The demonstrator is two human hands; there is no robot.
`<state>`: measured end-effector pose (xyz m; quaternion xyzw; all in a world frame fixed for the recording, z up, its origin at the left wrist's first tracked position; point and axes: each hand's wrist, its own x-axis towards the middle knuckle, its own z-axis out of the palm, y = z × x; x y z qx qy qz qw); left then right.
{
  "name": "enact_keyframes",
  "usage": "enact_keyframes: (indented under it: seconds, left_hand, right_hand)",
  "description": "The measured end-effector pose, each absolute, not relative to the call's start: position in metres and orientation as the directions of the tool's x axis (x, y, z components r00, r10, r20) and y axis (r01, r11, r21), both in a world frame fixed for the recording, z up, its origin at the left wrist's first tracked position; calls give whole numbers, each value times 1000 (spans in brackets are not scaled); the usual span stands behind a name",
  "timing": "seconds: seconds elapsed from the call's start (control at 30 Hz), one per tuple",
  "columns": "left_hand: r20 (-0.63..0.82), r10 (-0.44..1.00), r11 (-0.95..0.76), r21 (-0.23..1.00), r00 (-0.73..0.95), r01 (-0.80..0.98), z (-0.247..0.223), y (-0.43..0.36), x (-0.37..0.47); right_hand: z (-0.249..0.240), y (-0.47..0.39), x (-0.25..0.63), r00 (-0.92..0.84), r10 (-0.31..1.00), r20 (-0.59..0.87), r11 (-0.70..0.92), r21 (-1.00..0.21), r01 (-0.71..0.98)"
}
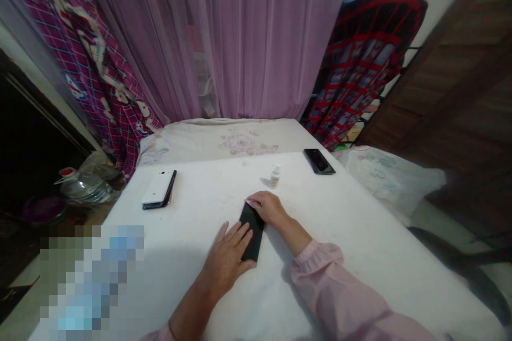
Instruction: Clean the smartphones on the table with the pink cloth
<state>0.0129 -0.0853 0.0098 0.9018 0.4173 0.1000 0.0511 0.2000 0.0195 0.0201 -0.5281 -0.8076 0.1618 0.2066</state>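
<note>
A black smartphone [253,245] lies flat and lengthwise on the white-covered table. My left hand [226,256] rests on it from the left, its fingers stretched out over the dark face and its thumb along the near edge. At the phone's far end is my right hand [269,206], with fingers bent and pressed together. A small pale bit shows under those fingertips, too small to name. Just beyond the right hand stands a small white spray bottle [274,177].
A stack of phones [159,190], white on top, lies at the table's left. More dark phones [319,161] are stacked at the far right. A blurred-out bluish patch [96,282] covers the near left. Purple curtains [260,37] hang behind; a plastic bag [392,176] sits beyond the right edge.
</note>
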Motion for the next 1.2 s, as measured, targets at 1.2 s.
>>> enact_keyframes:
  seconds: [1.2]
  left_hand:
    - [25,869,-478,300,494,826,49,-83,64]
  right_hand:
    - [25,7,230,-32,999,28,42,-629,776]
